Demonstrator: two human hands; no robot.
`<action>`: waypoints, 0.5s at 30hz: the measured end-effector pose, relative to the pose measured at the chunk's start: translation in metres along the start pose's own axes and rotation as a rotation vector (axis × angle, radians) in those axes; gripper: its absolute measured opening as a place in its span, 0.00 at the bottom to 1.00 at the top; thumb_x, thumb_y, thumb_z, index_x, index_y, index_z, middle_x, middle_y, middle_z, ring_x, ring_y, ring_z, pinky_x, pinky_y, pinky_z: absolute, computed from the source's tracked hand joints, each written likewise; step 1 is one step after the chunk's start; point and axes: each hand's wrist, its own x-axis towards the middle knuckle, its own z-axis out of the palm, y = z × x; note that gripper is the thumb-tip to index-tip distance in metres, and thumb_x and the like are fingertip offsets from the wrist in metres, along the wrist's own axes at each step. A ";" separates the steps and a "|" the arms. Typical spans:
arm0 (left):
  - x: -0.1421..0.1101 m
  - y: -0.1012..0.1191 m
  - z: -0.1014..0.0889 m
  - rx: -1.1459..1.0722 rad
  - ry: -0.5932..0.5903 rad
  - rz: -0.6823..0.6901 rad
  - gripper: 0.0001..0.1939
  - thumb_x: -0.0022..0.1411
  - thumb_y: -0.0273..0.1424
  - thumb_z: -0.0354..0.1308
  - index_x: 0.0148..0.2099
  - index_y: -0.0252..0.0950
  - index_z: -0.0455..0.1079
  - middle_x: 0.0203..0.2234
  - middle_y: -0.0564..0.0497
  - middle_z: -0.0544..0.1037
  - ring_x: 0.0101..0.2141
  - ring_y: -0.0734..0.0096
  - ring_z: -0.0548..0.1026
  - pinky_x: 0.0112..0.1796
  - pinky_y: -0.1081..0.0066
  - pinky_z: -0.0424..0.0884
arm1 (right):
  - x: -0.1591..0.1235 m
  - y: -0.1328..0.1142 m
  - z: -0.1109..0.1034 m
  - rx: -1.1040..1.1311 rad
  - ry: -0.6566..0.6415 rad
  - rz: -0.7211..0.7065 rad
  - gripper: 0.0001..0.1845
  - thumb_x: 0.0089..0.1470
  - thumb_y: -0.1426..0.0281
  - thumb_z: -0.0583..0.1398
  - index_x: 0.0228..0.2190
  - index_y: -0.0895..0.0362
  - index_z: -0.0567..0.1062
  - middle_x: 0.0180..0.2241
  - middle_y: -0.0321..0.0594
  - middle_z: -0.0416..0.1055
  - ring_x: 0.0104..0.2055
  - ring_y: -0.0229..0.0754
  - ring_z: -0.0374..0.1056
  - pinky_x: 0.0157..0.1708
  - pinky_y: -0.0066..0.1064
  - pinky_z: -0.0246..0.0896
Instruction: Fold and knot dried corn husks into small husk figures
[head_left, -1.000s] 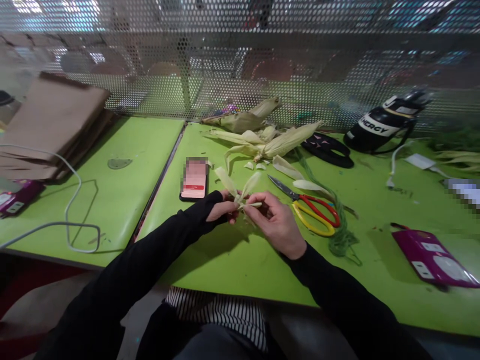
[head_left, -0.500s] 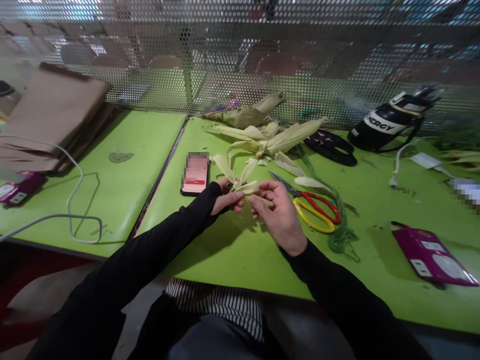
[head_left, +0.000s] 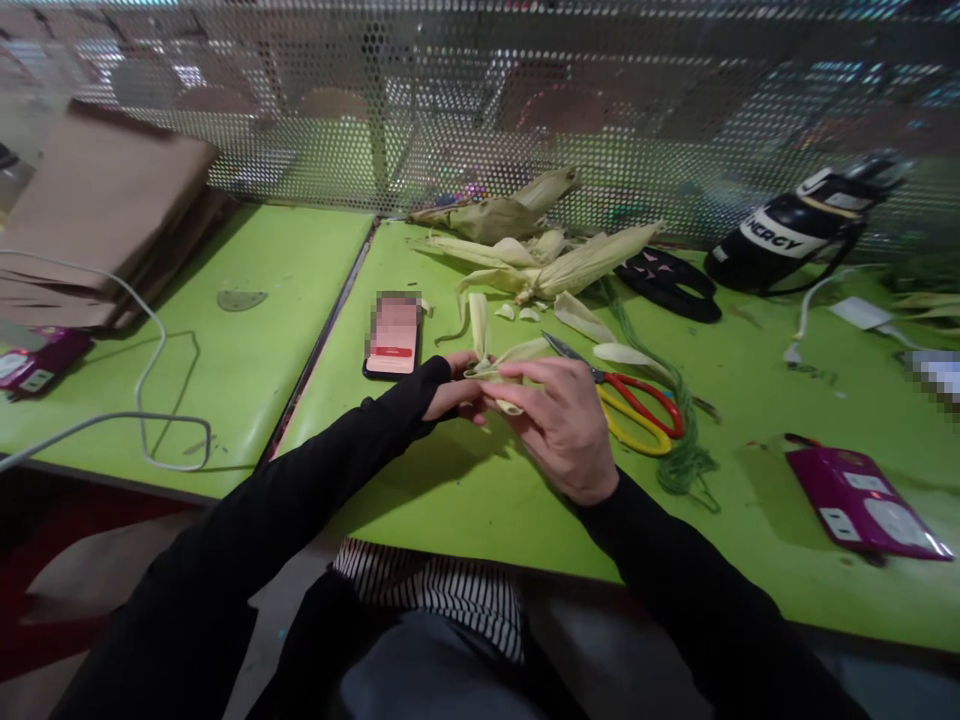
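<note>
Between my hands is a small bundle of pale corn husk strips, held just above the green table. My left hand pinches it from the left, its fingers partly hidden. From the right, my right hand is closed on the same husk, thumb and fingers near its lower end. Beyond them lies a pile of corn husks. Close to my right hand are scissors with one red and one yellow handle. Green string lies loose beside them. A phone rests left of the husk bundle.
A black bottle leans by the perforated metal screen, near a black slotted object. Purple power strips lie at right and far left. Brown paper bags and a pale cable occupy the left side.
The husk strips have turned, one now standing upright and another pointing right. My right hand has rolled over the bundle, its fingers nearer my left hand. The view has shifted slightly.
</note>
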 end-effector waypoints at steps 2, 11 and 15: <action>-0.001 0.002 0.000 -0.047 -0.002 -0.003 0.09 0.56 0.19 0.58 0.41 0.29 0.69 0.24 0.54 0.74 0.23 0.80 0.74 0.27 0.78 0.72 | 0.000 0.001 0.000 0.036 0.008 0.023 0.09 0.60 0.71 0.60 0.43 0.54 0.75 0.39 0.41 0.77 0.42 0.44 0.69 0.41 0.38 0.66; 0.007 -0.013 -0.010 0.040 0.051 0.122 0.15 0.60 0.28 0.61 0.49 0.29 0.70 0.29 0.52 0.75 0.25 0.79 0.74 0.32 0.73 0.76 | -0.001 0.004 -0.002 -0.033 -0.078 -0.020 0.08 0.61 0.70 0.58 0.40 0.53 0.77 0.42 0.40 0.78 0.45 0.45 0.67 0.44 0.37 0.63; 0.005 -0.019 -0.007 0.148 0.081 0.176 0.18 0.56 0.30 0.65 0.48 0.28 0.71 0.30 0.50 0.76 0.26 0.78 0.74 0.29 0.75 0.74 | -0.002 0.004 -0.001 -0.080 -0.096 -0.022 0.07 0.62 0.68 0.58 0.38 0.51 0.77 0.41 0.38 0.79 0.42 0.45 0.68 0.40 0.37 0.59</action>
